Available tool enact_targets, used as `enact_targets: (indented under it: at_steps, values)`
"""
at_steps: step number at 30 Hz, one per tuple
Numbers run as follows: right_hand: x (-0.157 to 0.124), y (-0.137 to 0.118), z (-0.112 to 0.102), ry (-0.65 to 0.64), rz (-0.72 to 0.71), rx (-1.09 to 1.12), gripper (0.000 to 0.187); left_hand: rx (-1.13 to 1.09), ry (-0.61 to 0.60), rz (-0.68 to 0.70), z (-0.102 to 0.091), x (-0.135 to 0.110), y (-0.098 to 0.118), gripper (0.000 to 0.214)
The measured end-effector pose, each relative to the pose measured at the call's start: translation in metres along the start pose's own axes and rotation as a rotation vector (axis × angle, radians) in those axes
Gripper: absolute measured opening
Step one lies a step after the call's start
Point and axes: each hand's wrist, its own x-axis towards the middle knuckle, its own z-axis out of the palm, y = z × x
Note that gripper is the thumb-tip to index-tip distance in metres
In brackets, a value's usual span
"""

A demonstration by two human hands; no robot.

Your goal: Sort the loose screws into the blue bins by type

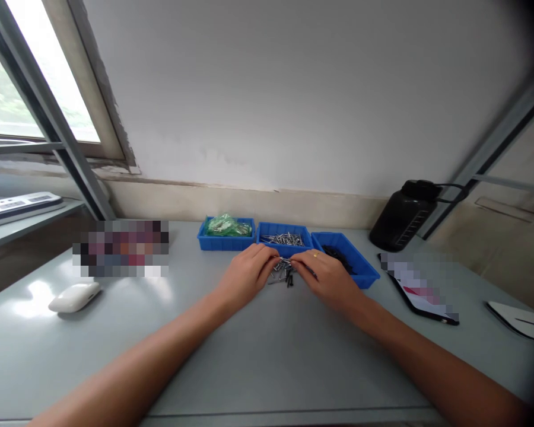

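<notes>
My left hand [253, 270] is closed in a pinch, with a small, thin silver screw-like piece [285, 259] at its fingertips. Facing it, my right hand [327, 274] has its fingers pressed together at the other end of this piece; what exactly they grip is too small to make out. Below the fingertips, a loose pile of silver screw-like pieces [276, 276] and a few black pieces [289, 280] lies on the grey table [267, 356]. Just behind the hands, a blue bin [260, 229] holds many silver pieces.
At the back left, another blue bin [226, 244] carries a green plastic bag [222, 225]. A third blue bin [365, 270] with black parts stands beside my right hand. Further right are a black bottle [398, 219] and a phone [420, 290]. A white case [75, 296] lies left.
</notes>
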Motion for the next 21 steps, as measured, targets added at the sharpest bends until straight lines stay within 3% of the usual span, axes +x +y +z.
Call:
enact_targets:
  at_steps: [11,16,21]
  values:
    - [-0.0055,-0.006,-0.0013,0.052,-0.134,0.108,0.019,0.031,-0.189,0.032,0.0047,-0.0053,0.0005,0.024]
    - [-0.0031,-0.0045,-0.002,0.071,-0.089,0.074,0.02,-0.036,-0.153,-0.016,0.0045,-0.0046,0.0007,0.02]
    - [0.0007,0.0003,-0.0047,0.043,-0.02,0.002,0.021,-0.182,-0.023,-0.115,0.0043,-0.0008,0.0006,0.016]
